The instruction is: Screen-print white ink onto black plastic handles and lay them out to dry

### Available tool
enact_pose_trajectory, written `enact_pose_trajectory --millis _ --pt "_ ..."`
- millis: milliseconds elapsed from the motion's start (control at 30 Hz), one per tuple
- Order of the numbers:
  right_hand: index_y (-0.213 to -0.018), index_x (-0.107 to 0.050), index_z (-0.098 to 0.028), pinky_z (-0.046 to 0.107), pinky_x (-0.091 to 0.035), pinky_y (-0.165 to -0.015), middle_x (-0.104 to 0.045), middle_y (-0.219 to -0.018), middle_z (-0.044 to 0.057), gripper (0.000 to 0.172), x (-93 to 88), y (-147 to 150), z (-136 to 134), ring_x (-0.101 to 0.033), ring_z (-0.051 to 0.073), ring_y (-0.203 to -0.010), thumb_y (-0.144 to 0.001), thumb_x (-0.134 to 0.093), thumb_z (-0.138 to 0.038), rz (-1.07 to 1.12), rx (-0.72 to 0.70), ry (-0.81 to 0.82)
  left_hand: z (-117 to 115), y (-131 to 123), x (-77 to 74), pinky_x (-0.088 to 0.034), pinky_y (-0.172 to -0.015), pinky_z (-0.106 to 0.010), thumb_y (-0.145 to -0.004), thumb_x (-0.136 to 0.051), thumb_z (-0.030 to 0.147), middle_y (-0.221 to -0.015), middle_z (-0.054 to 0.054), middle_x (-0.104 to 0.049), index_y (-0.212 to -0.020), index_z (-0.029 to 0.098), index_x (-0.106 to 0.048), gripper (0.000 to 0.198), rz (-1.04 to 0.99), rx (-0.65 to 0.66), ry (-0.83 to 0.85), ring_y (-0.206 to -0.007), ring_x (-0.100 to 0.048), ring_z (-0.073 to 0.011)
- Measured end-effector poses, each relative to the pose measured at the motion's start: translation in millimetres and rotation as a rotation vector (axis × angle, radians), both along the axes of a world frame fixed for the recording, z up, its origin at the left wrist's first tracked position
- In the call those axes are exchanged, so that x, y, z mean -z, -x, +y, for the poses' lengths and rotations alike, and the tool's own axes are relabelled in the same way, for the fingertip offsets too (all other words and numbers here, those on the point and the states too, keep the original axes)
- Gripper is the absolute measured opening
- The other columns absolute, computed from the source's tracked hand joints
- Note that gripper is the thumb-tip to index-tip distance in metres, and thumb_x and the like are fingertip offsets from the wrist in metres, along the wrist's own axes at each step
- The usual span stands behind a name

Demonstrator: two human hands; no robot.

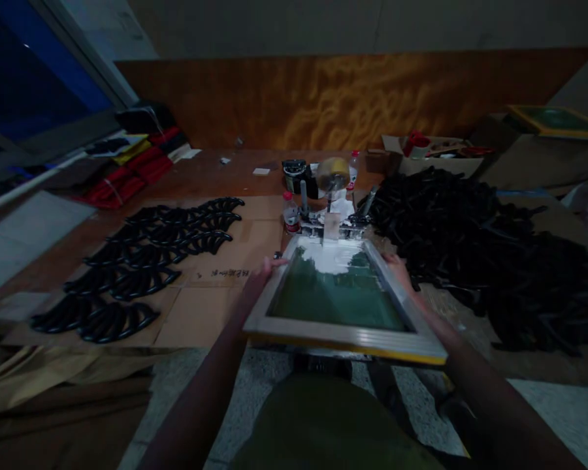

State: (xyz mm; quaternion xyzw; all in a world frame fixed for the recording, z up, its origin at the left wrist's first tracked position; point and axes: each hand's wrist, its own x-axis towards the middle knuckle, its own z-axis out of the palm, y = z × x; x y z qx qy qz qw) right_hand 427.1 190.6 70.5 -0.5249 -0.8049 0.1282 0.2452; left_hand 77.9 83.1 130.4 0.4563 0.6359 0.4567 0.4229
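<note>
A screen printing frame (pixel 340 334) with a metal rim and green mesh (pixel 336 297) lies in front of me, its back end at a hinged clamp (pixel 332 226). White ink (pixel 329 256) is spread over the far part of the mesh. My left hand (pixel 261 277) grips the left side of the frame, with one finger stretched along the rim. On the opposite side, my right hand (pixel 400 271) is closed at the right rim. The frame hides part of the fingers of both hands and whatever is beneath it.
Black curved pieces (pixel 120 316) lie in fanned rows on cardboard (pixel 191 316) at left. A large heap of black pieces (pixel 470 241) is at right. Behind the frame stand a red-capped bottle (pixel 291 215), another bottle (pixel 353 171), a dark tub (pixel 294 175) and a tape roll (pixel 333 171).
</note>
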Motion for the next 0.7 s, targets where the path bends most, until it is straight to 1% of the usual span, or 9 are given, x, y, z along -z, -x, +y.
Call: enact_pose_trajectory --millis 67,100,167,200,233,333,467,600,700 --pt "-0.112 -0.070 -0.011 0.043 -0.049 -0.096 -0.068 -0.112 0.016 0.030 -13.9 0 18 -0.060 0.026 -0.107 -0.089 -0.051 -0.016 -0.029 0.054 -0.058 -19 1 22.7 -0.039 -0.111 -0.045 -0.091 -0.045 0.059 -0.127 -0.008 -0.068 -0.117 0.022 -0.071 0.052 0.084 0.044 0.095 -0.124 -0.058 -0.0281" --pt "-0.122 -0.066 -0.012 0.047 -0.046 -0.100 -0.063 -0.124 0.018 0.036 -21.2 8 26 -0.055 0.029 -0.117 -0.087 -0.056 -0.017 -0.047 0.047 -0.100 -25 0 35.2 -0.037 -0.113 -0.044 -0.090 -0.049 0.055 -0.133 -0.007 -0.065 -0.123 0.023 -0.068 0.050 0.092 0.049 0.123 -0.129 -0.054 -0.0279" --pt "-0.138 -0.053 -0.015 0.051 -0.040 -0.106 -0.048 -0.144 0.018 0.055 -34.6 37 36 -0.043 0.033 -0.131 -0.084 -0.062 -0.018 -0.095 -0.039 -0.163 -30 -3 60.7 -0.036 -0.115 -0.041 -0.087 -0.055 0.048 -0.141 -0.007 -0.059 -0.134 0.022 -0.060 0.054 0.079 0.040 0.149 -0.134 -0.050 -0.0269" --pt "-0.141 -0.049 -0.016 0.051 -0.039 -0.106 -0.044 -0.147 0.019 0.059 -40.0 55 40 -0.040 0.034 -0.132 -0.083 -0.062 -0.017 -0.135 -0.093 -0.165 -30 -5 72.9 -0.035 -0.115 -0.040 -0.087 -0.056 0.046 -0.144 -0.008 -0.057 -0.139 0.020 -0.055 0.059 0.070 0.042 0.152 -0.136 -0.049 -0.0262" --pt "-0.140 -0.049 -0.015 0.050 -0.039 -0.105 -0.046 -0.145 0.019 0.057 -44.2 73 42 -0.041 0.034 -0.131 -0.084 -0.061 -0.015 -0.186 -0.127 -0.149 -29 -7 84.2 -0.034 -0.115 -0.039 -0.087 -0.056 0.045 -0.145 -0.009 -0.055 -0.143 0.019 -0.050 0.063 0.058 0.048 0.151 -0.136 -0.048 -0.0255" --pt "-0.122 -0.059 -0.014 0.037 -0.045 -0.092 -0.060 -0.123 0.018 0.035 -48.2 110 42 -0.053 0.029 -0.113 -0.088 -0.051 -0.011 -0.365 -0.159 -0.024 -26 -7 108.7 -0.033 -0.116 -0.038 -0.088 -0.054 0.045 -0.148 -0.009 -0.052 -0.148 0.019 -0.044 0.066 0.026 0.065 0.153 -0.138 -0.047 -0.0237" --pt "-0.101 -0.064 -0.015 0.031 -0.045 -0.085 -0.067 -0.104 0.014 0.022 -36.4 114 26 -0.058 0.024 -0.099 -0.088 -0.048 -0.009 -0.482 -0.238 0.075 -26 -6 117.8 -0.033 -0.116 -0.039 -0.089 -0.054 0.046 -0.149 -0.009 -0.052 -0.147 0.018 -0.045 0.065 0.004 0.054 0.153 -0.139 -0.046 -0.0244" --pt "-0.098 -0.064 -0.013 0.032 -0.044 -0.087 -0.066 -0.099 0.013 0.021 -21.8 89 -9 -0.055 0.025 -0.100 -0.084 -0.050 -0.006 -0.455 -0.480 -0.022 -27 -6 115.5 -0.036 -0.114 -0.041 -0.088 -0.055 0.048 -0.145 -0.010 -0.055 -0.145 0.017 -0.048 0.065 -0.016 0.055 0.137 -0.135 -0.050 -0.0256" --pt "-0.099 -0.064 -0.013 0.033 -0.043 -0.087 -0.066 -0.100 0.013 0.025 -22.9 73 -22 -0.056 0.025 -0.099 -0.079 -0.052 -0.004 -0.418 -0.649 -0.026 -26 -7 114.7 -0.037 -0.113 -0.040 -0.085 -0.058 0.048 -0.143 -0.010 -0.058 -0.142 0.018 -0.052 0.064 -0.020 0.029 0.146 -0.134 -0.052 -0.0259"
